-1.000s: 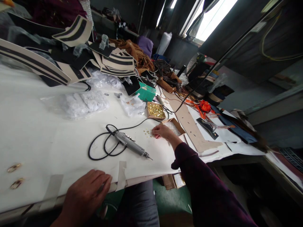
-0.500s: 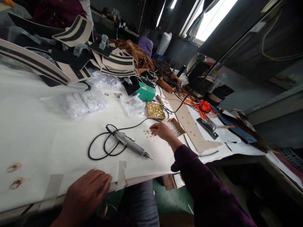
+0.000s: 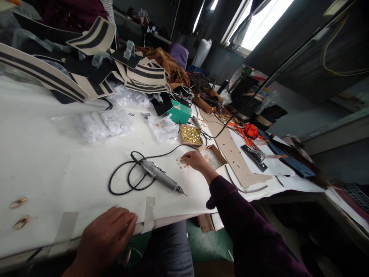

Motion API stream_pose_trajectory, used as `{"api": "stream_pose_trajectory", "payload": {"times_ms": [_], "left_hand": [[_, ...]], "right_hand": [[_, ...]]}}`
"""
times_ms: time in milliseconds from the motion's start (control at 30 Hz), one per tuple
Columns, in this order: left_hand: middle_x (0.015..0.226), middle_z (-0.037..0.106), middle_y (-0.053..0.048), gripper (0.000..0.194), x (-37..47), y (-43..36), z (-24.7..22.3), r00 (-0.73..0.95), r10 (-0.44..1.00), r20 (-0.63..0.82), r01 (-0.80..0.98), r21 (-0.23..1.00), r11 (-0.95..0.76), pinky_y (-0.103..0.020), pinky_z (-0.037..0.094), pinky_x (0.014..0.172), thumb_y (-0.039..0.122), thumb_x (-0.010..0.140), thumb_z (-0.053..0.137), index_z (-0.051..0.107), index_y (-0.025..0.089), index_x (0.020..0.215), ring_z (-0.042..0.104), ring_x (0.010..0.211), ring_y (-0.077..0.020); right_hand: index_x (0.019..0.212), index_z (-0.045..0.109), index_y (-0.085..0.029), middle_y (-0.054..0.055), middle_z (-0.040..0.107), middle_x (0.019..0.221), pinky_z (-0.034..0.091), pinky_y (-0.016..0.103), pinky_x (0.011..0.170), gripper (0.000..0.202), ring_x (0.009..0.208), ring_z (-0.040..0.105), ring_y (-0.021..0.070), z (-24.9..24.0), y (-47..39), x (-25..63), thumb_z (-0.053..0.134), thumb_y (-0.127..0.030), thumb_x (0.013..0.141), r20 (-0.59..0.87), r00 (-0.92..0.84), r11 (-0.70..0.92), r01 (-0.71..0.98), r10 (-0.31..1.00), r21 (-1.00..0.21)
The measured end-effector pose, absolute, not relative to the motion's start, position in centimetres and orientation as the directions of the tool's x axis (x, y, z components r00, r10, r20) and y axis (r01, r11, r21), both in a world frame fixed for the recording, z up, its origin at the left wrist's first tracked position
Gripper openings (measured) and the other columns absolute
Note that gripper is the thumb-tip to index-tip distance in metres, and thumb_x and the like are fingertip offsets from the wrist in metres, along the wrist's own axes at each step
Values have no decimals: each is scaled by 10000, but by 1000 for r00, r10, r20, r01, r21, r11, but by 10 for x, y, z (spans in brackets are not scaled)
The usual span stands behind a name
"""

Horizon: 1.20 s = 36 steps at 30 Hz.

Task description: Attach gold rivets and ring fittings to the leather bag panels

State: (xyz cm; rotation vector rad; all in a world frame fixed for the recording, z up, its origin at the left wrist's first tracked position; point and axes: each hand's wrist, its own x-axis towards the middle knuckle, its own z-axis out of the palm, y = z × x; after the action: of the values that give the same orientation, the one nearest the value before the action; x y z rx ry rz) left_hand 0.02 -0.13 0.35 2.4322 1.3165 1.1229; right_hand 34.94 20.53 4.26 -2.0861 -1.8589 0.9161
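Observation:
My right hand (image 3: 195, 160) reaches over the table, its fingers pinched together low beside several small gold-coloured pieces (image 3: 181, 162). Whatever lies between the fingertips is too small to make out. At the table's front edge rests my left hand (image 3: 108, 234), fingers curled together and thumb against them; what they hold, if anything, is hidden. Between the hands lies a grey electric screwdriver (image 3: 160, 176) with a looped black cord, its bit pointing right. An open box of gold-coloured pieces (image 3: 191, 135) and a carton with clear bits (image 3: 211, 157) stand just beyond my right hand.
Two gold-coloured clasps (image 3: 20, 212) lie at the left. Further back are a plastic bag of white items (image 3: 100, 126), a green box (image 3: 180, 112) and piled striped pieces (image 3: 147, 76). Right of the cartons lies a beige strip (image 3: 230, 150). Tape (image 3: 149, 213) marks the front edge.
My right hand stays pinched at the small gold-coloured pieces, with only a slight shift. The camera view has moved slightly. My left hand keeps its place at the table edge.

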Motion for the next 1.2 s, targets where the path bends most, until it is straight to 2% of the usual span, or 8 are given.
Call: {"api": "stream_pose_trajectory", "payload": {"times_ms": [300, 567, 867, 967, 1100, 1200], "left_hand": [[859, 716, -17, 96, 2, 1, 5, 328, 770, 547, 656, 454, -602, -347, 463, 764, 167, 1003, 644, 698, 209, 935, 664, 799, -175], [862, 719, -24, 107, 1, 0, 6, 330, 765, 553, 655, 450, -608, -352, 470, 786, 161, 1006, 629, 695, 203, 933, 661, 798, -180], [851, 729, -29, 144, 0, 0, 4, 324, 781, 534, 673, 450, -587, -341, 502, 742, 197, 1008, 621, 728, 221, 914, 688, 787, -176], [854, 726, -24, 121, -1, -1, 2, 327, 783, 530, 680, 443, -584, -346, 493, 743, 196, 1006, 636, 719, 221, 921, 685, 794, -177], [859, 726, -18, 110, 0, -1, 2, 329, 774, 540, 677, 437, -592, -345, 485, 747, 191, 1007, 639, 707, 221, 927, 680, 794, -174], [859, 731, -20, 115, 1, 0, 3, 328, 771, 545, 679, 432, -594, -343, 488, 747, 200, 1009, 634, 712, 224, 929, 686, 797, -174]], "right_hand": [[800, 824, -160, 22, 726, 653, 376, 215, 516, 106, 561, 597, 117, 50, 205, 339, 719, -172, 812, -286, 53, -178, 886, 957, -428], [808, 803, -150, 22, 724, 628, 356, 208, 493, 62, 522, 592, 108, 52, 207, 336, 775, -153, 753, -273, 94, -205, 888, 957, -411], [783, 780, -154, 20, 728, 652, 426, 201, 523, 66, 554, 623, 116, 54, 206, 344, 730, -171, 822, -233, 90, -201, 835, 968, -513], [881, 789, -148, 31, 752, 711, 476, 188, 545, 97, 595, 663, 121, 59, 206, 349, 700, -184, 864, -219, 105, -215, 793, 970, -571], [1079, 780, -148, 47, 799, 837, 553, 192, 647, 211, 695, 726, 123, 63, 201, 355, 662, -162, 904, -193, 93, -197, 745, 977, -637], [1116, 786, -161, 49, 814, 872, 574, 219, 701, 238, 734, 745, 137, 63, 195, 356, 674, -169, 906, -179, 80, -178, 743, 981, -645]]}}
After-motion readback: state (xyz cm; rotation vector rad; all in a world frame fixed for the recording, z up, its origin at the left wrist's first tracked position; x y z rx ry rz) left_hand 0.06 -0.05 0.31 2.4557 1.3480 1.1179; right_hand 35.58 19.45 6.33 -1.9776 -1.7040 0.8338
